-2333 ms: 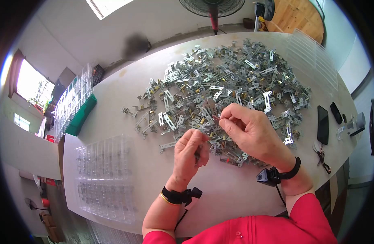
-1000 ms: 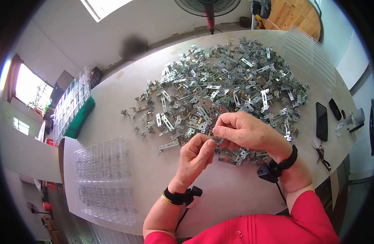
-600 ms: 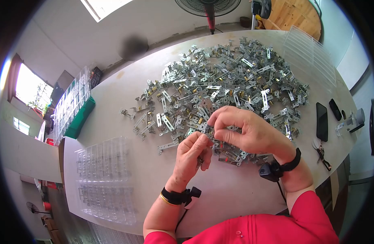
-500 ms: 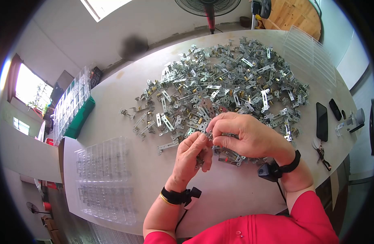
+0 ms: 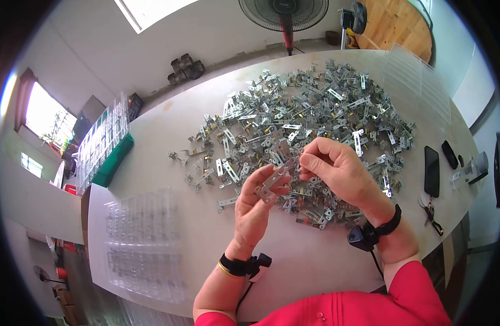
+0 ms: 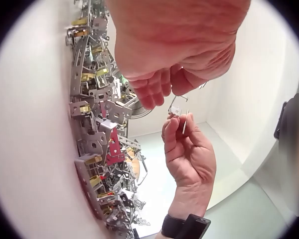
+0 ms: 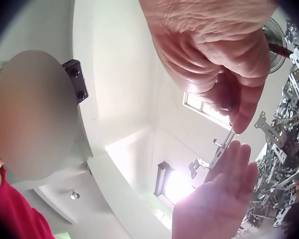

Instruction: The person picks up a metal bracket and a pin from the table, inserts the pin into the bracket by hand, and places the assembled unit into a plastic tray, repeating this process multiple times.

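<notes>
In the head view a flat silver metal bracket (image 5: 274, 181) with holes slants across the fingers of my left hand (image 5: 251, 214), its near end at the thumb. My right hand (image 5: 339, 171) pinches at the bracket's far end, thumb against forefinger. In the left wrist view a thin metal rod (image 6: 185, 122) shows between the right fingertips, close to a small bent metal part (image 6: 175, 110). The right wrist view shows the bracket (image 7: 218, 157) along the left fingers, with the right fingertips just above. Beyond both hands spreads a heap of similar metal brackets (image 5: 310, 114).
Clear plastic divided trays (image 5: 144, 233) lie at the left, and another clear tray (image 5: 416, 81) at the back right. A green box (image 5: 113, 161) stands at the left edge. A phone (image 5: 431, 171) and pliers (image 5: 432, 217) lie at the right.
The left hand has turned and spread its fingers, so the bracket now shows across them. The right hand, close against the left half a second ago, has moved a little right.
</notes>
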Demonstrator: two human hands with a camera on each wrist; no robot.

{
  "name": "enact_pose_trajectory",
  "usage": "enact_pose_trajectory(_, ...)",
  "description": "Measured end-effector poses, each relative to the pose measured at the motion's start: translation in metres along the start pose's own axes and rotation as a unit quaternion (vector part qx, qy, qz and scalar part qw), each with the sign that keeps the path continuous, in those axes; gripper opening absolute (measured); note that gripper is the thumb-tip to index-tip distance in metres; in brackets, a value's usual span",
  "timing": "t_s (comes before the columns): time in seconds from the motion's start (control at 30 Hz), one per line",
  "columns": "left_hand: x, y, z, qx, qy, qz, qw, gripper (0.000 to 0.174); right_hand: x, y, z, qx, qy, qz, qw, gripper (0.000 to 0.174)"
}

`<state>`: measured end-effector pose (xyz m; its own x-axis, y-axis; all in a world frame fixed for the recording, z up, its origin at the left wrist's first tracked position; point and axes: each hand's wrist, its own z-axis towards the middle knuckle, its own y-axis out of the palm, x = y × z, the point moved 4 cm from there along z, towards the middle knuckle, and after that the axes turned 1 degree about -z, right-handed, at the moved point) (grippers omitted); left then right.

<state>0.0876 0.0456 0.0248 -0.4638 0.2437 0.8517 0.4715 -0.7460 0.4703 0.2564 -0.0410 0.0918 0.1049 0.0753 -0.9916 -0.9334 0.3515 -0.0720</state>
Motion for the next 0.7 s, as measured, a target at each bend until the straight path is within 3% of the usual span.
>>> enact_pose_trajectory(0.03,0.004,0.003,0.000,0.017,0.044,0.044,0.998,0.049,0.001,-0.001,0.001,0.005,0.020,0.027,0.999,0.015)
enact_pose_trajectory(0.1,0.001,-0.002,0.000,0.012,0.036,0.020,0.999,0.050,0.001,0.000,0.002,0.002,0.025,0.030,0.999,0.016)
enact_pose_trajectory(0.3,-0.001,-0.012,0.001,0.021,0.045,0.012,0.999,0.036,0.014,0.006,0.002,-0.008,0.068,0.078,0.995,0.019)
enact_pose_trajectory(0.4,0.005,-0.013,0.002,0.048,0.075,0.045,0.995,0.032,0.017,0.003,-0.001,-0.038,0.071,-0.037,0.996,0.019)
enact_pose_trajectory(0.47,0.002,-0.017,0.002,0.039,0.046,0.050,0.997,0.029,0.005,-0.004,-0.004,0.011,0.024,-0.215,0.976,0.018)
enact_pose_trajectory(0.6,-0.002,-0.011,-0.001,0.043,0.013,0.054,0.998,0.029,-0.012,0.001,-0.010,0.014,0.054,-0.143,0.988,0.014)
enact_pose_trajectory(0.7,-0.002,-0.008,-0.003,0.028,-0.021,0.033,0.999,0.030,-0.017,0.009,-0.014,-0.029,-0.018,-0.185,0.982,0.012)
